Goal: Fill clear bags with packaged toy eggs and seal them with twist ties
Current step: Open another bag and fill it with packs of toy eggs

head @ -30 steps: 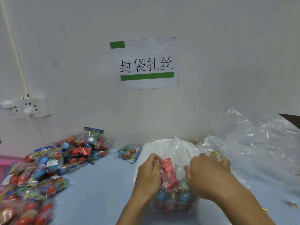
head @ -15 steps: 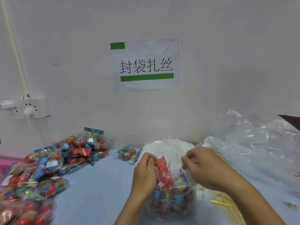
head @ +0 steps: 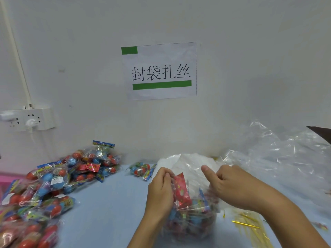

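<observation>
A clear bag (head: 192,222) full of packaged toy eggs stands on the blue table in front of me. A red egg packet (head: 181,190) sticks up out of its mouth. My left hand (head: 160,191) pinches the bag's left rim beside that packet. On the right rim, my right hand (head: 232,187) grips the plastic with curled fingers, thumb raised. Gold twist ties (head: 246,224) lie on the table just right of the bag, under my right forearm.
A big pile of egg packets (head: 53,187) covers the table's left side. One loose packet (head: 142,170) lies behind my left hand. A white stack of flat bags (head: 189,161) and crumpled clear plastic (head: 286,163) fill the back right. A wall socket (head: 26,119) sits at left.
My right hand has shifted right and lifted off the bag's top, pulling the right rim outward with the thumb now raised. The left hand keeps its pinch. The twist ties have come into sight.
</observation>
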